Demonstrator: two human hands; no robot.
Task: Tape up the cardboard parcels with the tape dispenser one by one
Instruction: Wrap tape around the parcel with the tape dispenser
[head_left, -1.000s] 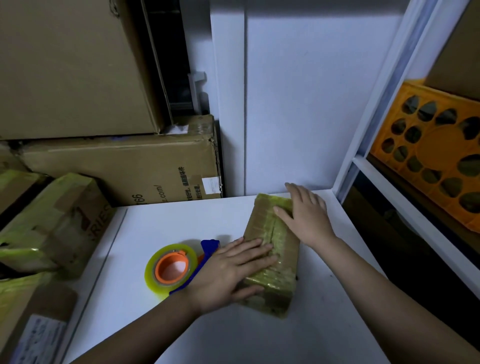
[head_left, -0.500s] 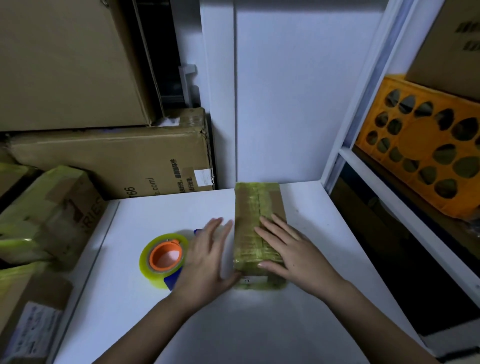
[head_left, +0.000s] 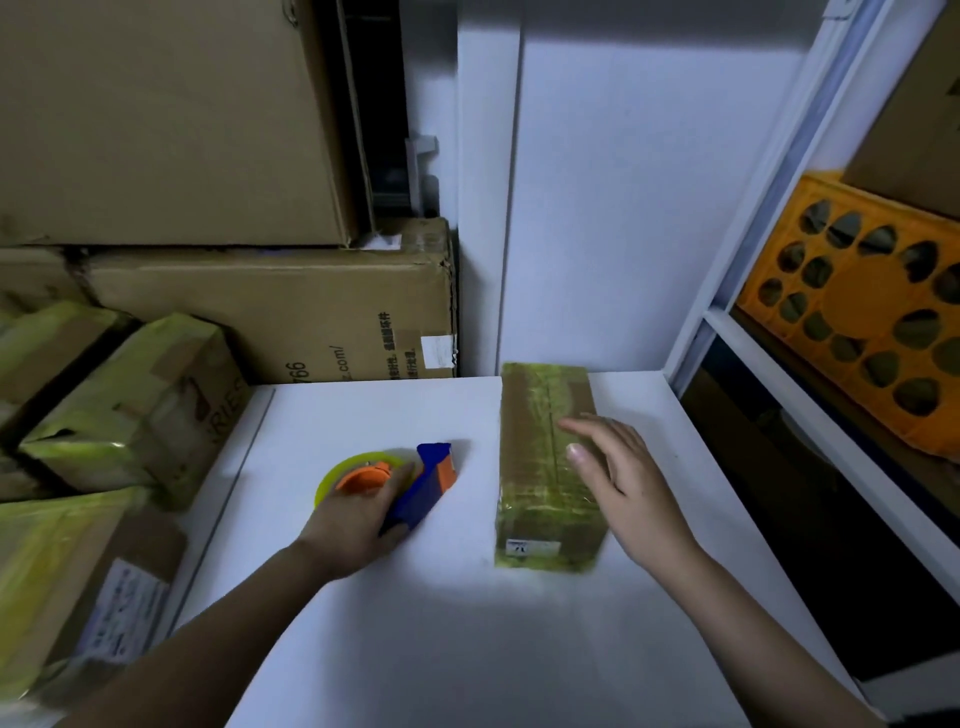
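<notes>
A long cardboard parcel (head_left: 540, 415) wrapped in yellowish tape lies lengthwise on the white table (head_left: 467, 623), its far end near the wall. My right hand (head_left: 618, 483) hovers over the parcel's right side, fingers spread and relaxed, holding nothing. The tape dispenser (head_left: 415, 483), blue with an orange hub and a yellow tape roll, lies left of the parcel. My left hand (head_left: 358, 525) grips it, fingers curled over the roll and the blue body.
Taped parcels (head_left: 130, 405) are piled off the table's left edge, with large cardboard boxes (head_left: 270, 317) stacked behind them. A white wall panel stands at the back. An orange crate (head_left: 857, 312) sits on a white shelf frame to the right.
My left hand left the parcel's side and closed on the tape dispenser. My right hand lifted off the parcel top and now hovers over its right side. The parcel lies straight.
</notes>
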